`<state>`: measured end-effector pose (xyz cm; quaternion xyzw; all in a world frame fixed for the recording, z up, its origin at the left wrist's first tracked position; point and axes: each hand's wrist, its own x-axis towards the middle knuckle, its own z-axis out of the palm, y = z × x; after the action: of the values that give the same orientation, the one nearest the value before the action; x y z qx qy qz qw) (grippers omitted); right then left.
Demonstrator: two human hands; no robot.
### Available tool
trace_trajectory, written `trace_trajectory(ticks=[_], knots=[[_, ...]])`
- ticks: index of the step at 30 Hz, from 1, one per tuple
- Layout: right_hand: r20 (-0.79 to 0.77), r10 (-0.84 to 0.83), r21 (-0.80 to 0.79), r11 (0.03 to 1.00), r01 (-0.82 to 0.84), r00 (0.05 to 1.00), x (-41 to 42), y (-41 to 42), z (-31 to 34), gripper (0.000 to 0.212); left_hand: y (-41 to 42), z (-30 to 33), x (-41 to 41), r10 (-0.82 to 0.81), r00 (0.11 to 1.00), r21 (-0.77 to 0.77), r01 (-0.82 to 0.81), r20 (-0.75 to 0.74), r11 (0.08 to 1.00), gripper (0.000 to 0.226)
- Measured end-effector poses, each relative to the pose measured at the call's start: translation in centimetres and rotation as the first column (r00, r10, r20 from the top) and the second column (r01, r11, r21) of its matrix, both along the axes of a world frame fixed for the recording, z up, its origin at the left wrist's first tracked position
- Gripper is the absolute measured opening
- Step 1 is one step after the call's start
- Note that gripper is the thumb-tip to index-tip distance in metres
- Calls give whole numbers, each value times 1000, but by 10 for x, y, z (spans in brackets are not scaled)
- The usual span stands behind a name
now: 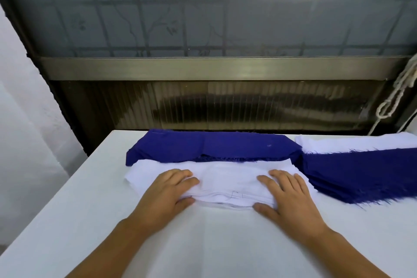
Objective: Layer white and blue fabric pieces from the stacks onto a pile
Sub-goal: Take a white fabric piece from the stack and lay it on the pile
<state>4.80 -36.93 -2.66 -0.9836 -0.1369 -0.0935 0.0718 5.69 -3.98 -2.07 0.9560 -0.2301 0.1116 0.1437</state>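
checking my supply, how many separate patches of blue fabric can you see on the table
2: one blue patch lies at the far middle, behind the white fabric under both hands; another blue patch lies at the right. More blue may be hidden underneath.

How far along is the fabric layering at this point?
Done: a white piece tops the pile in front of the person. In hand: the left hand and right hand press flat on it, fingers straight. Left: blue stacks behind and to the right, plus a white stack, remain thick, so much layering likely remains.
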Motion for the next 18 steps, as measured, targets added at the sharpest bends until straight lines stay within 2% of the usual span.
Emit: trace_trajectory(ticks=[3, 5, 7, 9, 12, 15, 18], knots=[[20, 51, 6, 999, -51, 999, -10, -4, -2, 70, -3, -5, -9, 38, 997, -2, -38, 63, 999, 41], [71, 101, 93, 990, -107, 992, -18, -7, -4, 63, -3, -6, -15, 52, 991, -1, -53, 122, 999, 46], [91, 122, 102, 986, -131, 988, -18, -12, -3, 55, -3, -7, -15, 68, 986, 6, -70, 151, 998, 50], [81, 122, 46, 991, -126, 989, -13, -15, 1, 46, -2, -7, -12, 88, 990, 4, -89, 110, 996, 46], [124, 98, 73, 991, -108, 987, -10, -17, 4, 35, -6, -8, -9, 91, 993, -2, -91, 80, 996, 42], [153, 109, 96, 988, -125, 982, -12, -19, 2, 34, -11, -7, -13, 83, 995, 16, -84, 57, 996, 41], [171, 67, 270, 956, -112, 983, -1, -18, 11, 39, -9, -2, -9, 139, 988, -80, -134, 61, 988, 50]])
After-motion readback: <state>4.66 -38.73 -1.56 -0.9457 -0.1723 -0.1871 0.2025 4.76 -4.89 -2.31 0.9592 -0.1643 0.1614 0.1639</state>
